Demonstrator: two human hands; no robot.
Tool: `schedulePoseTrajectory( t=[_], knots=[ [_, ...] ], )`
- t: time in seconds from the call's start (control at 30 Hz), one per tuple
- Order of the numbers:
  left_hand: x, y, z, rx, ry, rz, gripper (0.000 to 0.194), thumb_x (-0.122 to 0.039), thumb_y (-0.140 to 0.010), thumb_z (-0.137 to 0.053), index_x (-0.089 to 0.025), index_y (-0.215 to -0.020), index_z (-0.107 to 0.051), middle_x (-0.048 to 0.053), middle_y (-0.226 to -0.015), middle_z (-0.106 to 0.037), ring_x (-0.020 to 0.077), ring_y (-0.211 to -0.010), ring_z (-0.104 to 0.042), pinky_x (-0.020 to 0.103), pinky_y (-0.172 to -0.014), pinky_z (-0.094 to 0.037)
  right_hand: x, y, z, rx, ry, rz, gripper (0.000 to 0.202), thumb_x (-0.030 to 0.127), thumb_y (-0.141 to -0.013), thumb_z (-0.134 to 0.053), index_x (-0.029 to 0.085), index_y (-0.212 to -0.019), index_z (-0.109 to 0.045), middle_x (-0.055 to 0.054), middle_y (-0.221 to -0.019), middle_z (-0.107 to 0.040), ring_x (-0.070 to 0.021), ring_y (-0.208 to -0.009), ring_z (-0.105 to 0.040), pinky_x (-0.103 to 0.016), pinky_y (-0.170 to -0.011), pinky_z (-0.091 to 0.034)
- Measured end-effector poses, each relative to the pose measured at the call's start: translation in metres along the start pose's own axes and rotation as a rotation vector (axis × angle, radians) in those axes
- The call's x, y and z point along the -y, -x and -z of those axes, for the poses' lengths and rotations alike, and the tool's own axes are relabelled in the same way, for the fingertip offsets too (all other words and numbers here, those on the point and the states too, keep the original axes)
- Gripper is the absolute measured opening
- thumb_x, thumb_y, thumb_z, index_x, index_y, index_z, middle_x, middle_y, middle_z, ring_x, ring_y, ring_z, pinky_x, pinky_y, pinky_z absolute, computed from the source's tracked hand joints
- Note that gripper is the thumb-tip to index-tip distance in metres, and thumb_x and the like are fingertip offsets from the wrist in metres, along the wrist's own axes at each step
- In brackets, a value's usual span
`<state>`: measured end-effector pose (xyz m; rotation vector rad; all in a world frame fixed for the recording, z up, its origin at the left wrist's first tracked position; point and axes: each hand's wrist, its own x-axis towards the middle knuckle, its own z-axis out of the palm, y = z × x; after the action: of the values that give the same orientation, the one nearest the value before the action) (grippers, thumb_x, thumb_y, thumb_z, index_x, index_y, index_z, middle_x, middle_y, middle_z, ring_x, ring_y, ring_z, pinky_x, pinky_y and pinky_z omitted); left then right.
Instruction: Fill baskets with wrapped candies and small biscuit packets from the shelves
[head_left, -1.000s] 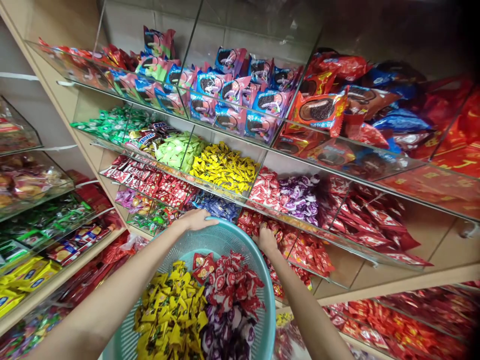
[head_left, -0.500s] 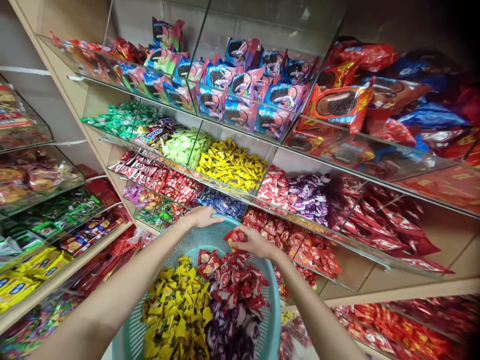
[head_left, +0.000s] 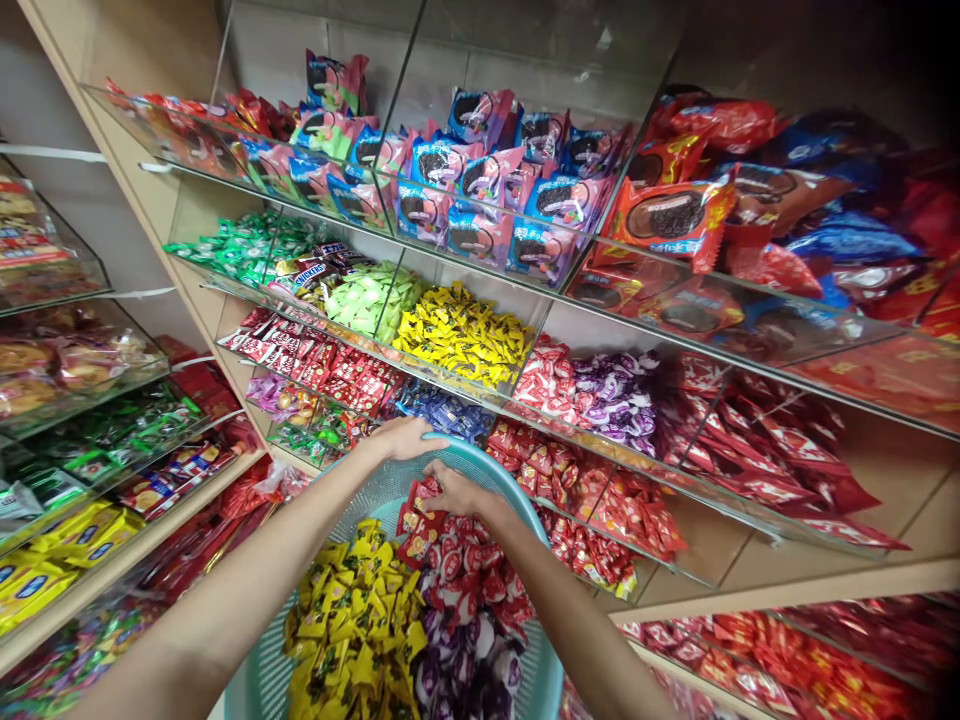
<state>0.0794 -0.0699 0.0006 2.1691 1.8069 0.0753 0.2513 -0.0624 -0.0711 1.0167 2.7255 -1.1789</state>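
Perforated basket (head_left: 553, 660) is gripped by left hand (head_left: 407, 438) | red candy packets (head_left: 417, 532) are touched from above by right hand (head_left: 456, 494) | its closure cannot be determined

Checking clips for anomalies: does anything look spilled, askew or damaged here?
Nothing looks spilled or damaged, though the far right is dark. Only mildly untidy: at upper right, orange cookie packets lie jumbled, unlike the neater blue-and-pink packets to their left.

From here I'd call this a shop: glass-fronted shelves (head_left: 465, 240) hold loose wrapped candies (head_left: 465, 335) sorted by kind at the centre, packaged cookies (head_left: 480, 170) toward twelve o'clock, and at nine o'clock another tiered rack (head_left: 82, 390) of packets.
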Motion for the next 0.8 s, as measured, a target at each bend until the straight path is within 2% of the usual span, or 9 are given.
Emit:
schedulePoseTrajectory(
  t=[0.2, 0.33, 0.4, 0.47, 0.57, 0.6, 0.67, 0.8],
  knots=[
    [0.001, 0.000, 0.001, 0.018, 0.036, 0.016, 0.071, -0.078, -0.070, -0.024, -0.021, -0.084, -0.066, 0.007, -0.082, -0.067, 0.0216, -0.073, -0.062, 0.025, -0.059, -0.040, 0.034, 0.023, 0.000, -0.161, 0.261, -0.057, 0.043, 0.038, -0.077, -0.056, 0.021, -0.114, -0.041, -0.011, -0.108, -0.055, -0.0252, -0.098, -0.054, -0.036, -0.079, -0.043],
    [0.004, -0.003, -0.002, 0.018, 0.056, 0.016, 0.071, -0.078, -0.070, -0.023, -0.023, -0.085, -0.066, 0.006, -0.081, -0.067, 0.0216, -0.075, -0.062, 0.025, -0.059, -0.040, 0.036, 0.046, 0.022, -0.329, 0.310, 0.011, 0.033, 0.041, -0.083, -0.048, 0.023, -0.111, -0.046, -0.007, -0.107, -0.057, -0.0205, -0.094, -0.056, -0.031, -0.078, -0.043],
    [0.005, -0.004, -0.002, 0.023, 0.057, 0.015, 0.071, -0.078, -0.069, -0.023, -0.023, -0.086, -0.066, 0.006, -0.083, -0.068, 0.0217, -0.076, -0.062, 0.025, -0.060, -0.041, 0.021, 0.062, 0.040, -0.433, 0.267, 0.019, 0.028, 0.041, -0.087, -0.039, 0.023, -0.106, -0.050, -0.004, -0.098, -0.061, -0.0172, -0.085, -0.058, -0.028, -0.075, -0.044],
    [0.005, -0.004, -0.001, 0.028, 0.056, 0.019, 0.072, -0.079, -0.069, -0.024, -0.023, -0.087, -0.065, 0.007, -0.085, -0.068, 0.0220, -0.076, -0.062, 0.025, -0.061, -0.041, -0.005, 0.077, 0.060, -0.558, 0.257, -0.067, 0.029, 0.037, -0.090, -0.030, 0.022, -0.099, -0.054, -0.004, -0.091, -0.063, -0.0161, -0.080, -0.059, -0.027, -0.074, -0.043],
    [0.003, -0.003, 0.001, 0.038, 0.059, 0.018, 0.072, -0.078, -0.069, -0.024, -0.022, -0.088, -0.065, 0.007, -0.086, -0.068, 0.0220, -0.077, -0.062, 0.025, -0.062, -0.041, -0.054, 0.093, 0.087, -0.724, 0.331, -0.385, 0.034, 0.035, -0.089, -0.030, 0.018, -0.102, -0.056, -0.011, -0.098, -0.063, -0.0223, -0.092, -0.058, -0.033, -0.084, -0.040],
    [0.002, -0.003, 0.001, 0.037, 0.060, 0.015, 0.072, -0.078, -0.069, -0.024, -0.022, -0.089, -0.065, 0.007, -0.087, -0.068, 0.0222, -0.078, -0.062, 0.025, -0.063, -0.041, -0.069, 0.094, 0.095, -0.745, 0.352, -0.489, 0.035, 0.035, -0.089, -0.032, 0.016, -0.105, -0.056, -0.014, -0.102, -0.062, -0.0256, -0.099, -0.056, -0.036, -0.088, -0.038],
    [0.001, -0.002, 0.002, 0.031, 0.053, 0.011, 0.072, -0.078, -0.070, -0.024, -0.021, -0.090, -0.065, 0.008, -0.088, -0.067, 0.0226, -0.079, -0.062, 0.025, -0.063, -0.042, -0.094, 0.091, 0.108, -0.758, 0.364, -0.586, 0.038, 0.035, -0.087, -0.035, 0.014, -0.111, -0.055, -0.017, -0.111, -0.058, -0.0303, -0.110, -0.050, -0.042, -0.095, -0.031],
    [0.001, -0.001, 0.002, 0.019, 0.022, -0.006, 0.071, -0.076, -0.072, -0.024, -0.020, -0.089, -0.064, 0.009, -0.089, -0.067, 0.0229, -0.077, -0.063, 0.025, -0.061, -0.041, -0.116, 0.074, 0.126, -0.725, 0.348, -0.527, 0.041, 0.037, -0.086, -0.036, 0.019, -0.120, -0.051, -0.011, -0.123, -0.053, -0.0298, -0.117, -0.043, -0.043, -0.102, -0.024]
  ],
)
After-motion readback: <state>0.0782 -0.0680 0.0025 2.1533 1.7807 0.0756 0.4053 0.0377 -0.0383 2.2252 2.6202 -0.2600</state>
